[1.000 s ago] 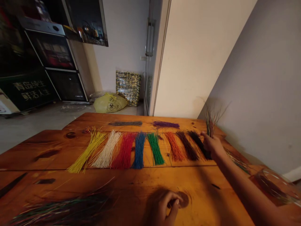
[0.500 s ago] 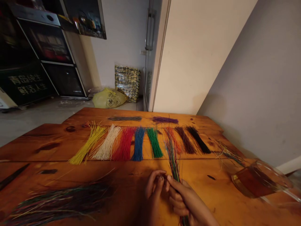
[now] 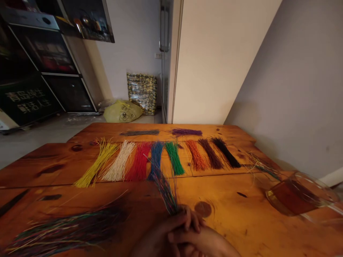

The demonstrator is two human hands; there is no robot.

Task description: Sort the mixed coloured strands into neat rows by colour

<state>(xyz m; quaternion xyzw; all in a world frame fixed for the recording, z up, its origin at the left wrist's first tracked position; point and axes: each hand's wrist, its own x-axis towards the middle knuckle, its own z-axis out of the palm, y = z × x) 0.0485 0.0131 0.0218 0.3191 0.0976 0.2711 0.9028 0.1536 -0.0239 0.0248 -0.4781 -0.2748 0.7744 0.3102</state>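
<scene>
A bundle of mixed-colour strands (image 3: 166,192) rises from between my hands and leans up to the left, its tips over the blue bundle (image 3: 157,157). My left hand (image 3: 174,225) is closed around its lower part. Against it, my right hand (image 3: 199,237) is closed on the same bundle from the right and below. The fingers overlap, and the lower end of the strands is hidden. A larger pile of mixed strands (image 3: 69,230) lies at the front left of the wooden table (image 3: 230,221).
Yellow (image 3: 98,164), white (image 3: 120,162), red (image 3: 139,162), green (image 3: 174,159), orange (image 3: 196,156), brown (image 3: 211,154) and black (image 3: 226,152) bundles form a row. Grey (image 3: 140,132) and purple (image 3: 187,132) ones lie behind. A glass vessel of amber liquid (image 3: 294,196) stands right, near loose strands (image 3: 264,167).
The mixed bundle has swung from leaning over the orange bundle to leaning left over the blue one. My hands have moved lower and come together around it. The view has shifted slightly.
</scene>
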